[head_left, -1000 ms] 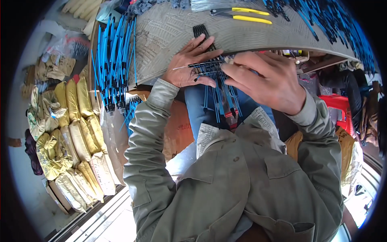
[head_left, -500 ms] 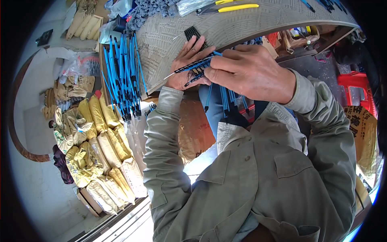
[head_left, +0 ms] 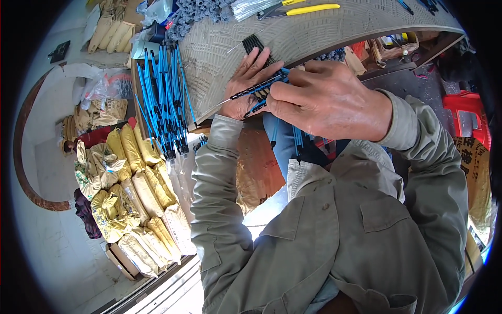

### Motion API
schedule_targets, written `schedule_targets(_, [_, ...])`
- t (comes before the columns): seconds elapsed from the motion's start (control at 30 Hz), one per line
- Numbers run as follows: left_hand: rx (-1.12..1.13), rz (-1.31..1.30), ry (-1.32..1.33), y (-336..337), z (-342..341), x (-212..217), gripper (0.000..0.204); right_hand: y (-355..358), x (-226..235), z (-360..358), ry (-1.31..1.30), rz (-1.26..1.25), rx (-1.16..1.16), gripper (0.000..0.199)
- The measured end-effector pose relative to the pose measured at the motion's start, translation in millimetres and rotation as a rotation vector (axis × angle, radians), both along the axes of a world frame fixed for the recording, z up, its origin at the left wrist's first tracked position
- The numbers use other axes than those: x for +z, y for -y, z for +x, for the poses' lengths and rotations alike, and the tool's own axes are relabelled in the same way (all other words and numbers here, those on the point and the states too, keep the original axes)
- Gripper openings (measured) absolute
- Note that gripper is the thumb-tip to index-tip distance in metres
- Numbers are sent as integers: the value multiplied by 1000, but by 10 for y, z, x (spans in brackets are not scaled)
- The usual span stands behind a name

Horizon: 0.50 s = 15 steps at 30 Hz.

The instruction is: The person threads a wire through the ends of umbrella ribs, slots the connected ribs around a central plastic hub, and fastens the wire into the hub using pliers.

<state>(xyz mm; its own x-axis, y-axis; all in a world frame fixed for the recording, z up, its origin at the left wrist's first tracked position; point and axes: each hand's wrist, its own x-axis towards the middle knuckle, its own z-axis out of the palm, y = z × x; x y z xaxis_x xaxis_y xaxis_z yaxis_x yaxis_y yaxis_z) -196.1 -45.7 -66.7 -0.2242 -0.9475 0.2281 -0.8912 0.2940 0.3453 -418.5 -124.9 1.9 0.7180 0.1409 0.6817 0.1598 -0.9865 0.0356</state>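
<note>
Nearest, at 6 o'clock, one olive-grey cotton jacket (head_left: 293, 251), creased, buttoned. Next, slim blue rods (head_left: 297, 137), black-tipped, hanging over the lap. One right hand (head_left: 327, 99), thumb and fingers pinched narrow on the upper end of a black-banded blue rod (head_left: 255, 88); exact fingertip contact partly hidden. That rod points from its fingertips toward 8 o'clock, long axis 2-to-8, crossing in front of the left hand, a fine metal needle (head_left: 223, 101) projecting from its tip. One left hand (head_left: 243, 83), at 9 o'clock of the right, fingers spread over a ribbed black strip (head_left: 253, 44) with an 11-to-5 axis; thumb covered, grip cannot be told. At 10 o'clock, a bundle of blue rods (head_left: 163, 99). Beyond, a table (head_left: 214, 49) with embossed grey surface, bearing matte grey tubular pieces (head_left: 201, 18), glossy clear strands (head_left: 256, 8), and yellow-handled pliers (head_left: 314, 9) toward 12.
</note>
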Motion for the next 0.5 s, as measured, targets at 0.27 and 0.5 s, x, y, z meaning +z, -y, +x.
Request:
schedule_targets(0.27, [-54,-71,42,1,40,13,64,-22,27,27,-2,-19,20,21])
schedule_targets(0.5, [-69,-19,32,-2,38,92,60,-103,63,112,19,-24,22,24])
